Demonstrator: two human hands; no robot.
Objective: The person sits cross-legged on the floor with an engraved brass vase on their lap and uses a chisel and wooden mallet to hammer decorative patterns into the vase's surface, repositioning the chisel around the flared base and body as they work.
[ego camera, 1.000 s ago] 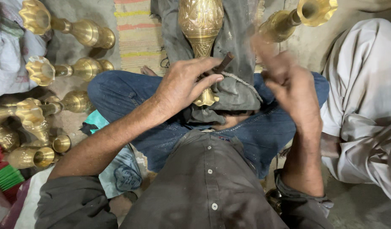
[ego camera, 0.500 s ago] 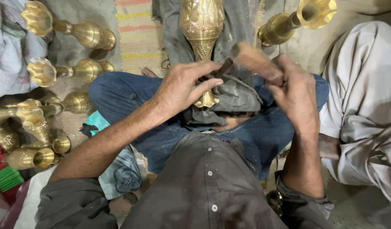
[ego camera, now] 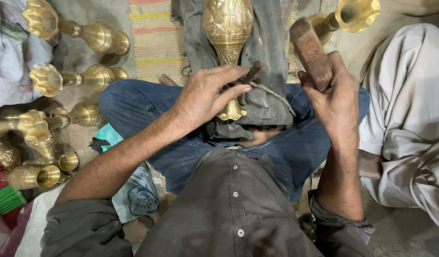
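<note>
While seated cross-legged, a person's left hand (ego camera: 207,97) pinches a dark metal punch (ego camera: 250,73) w/ fingers clamped, tip against an engraved brass vase (ego camera: 227,28) lying on grey cloth (ego camera: 267,102) across the lap. Right hand (ego camera: 336,97) is clenched round a wooden mallet (ego camera: 310,50), raised just beside. More brass vases (ego camera: 76,33) lie at left.
</note>
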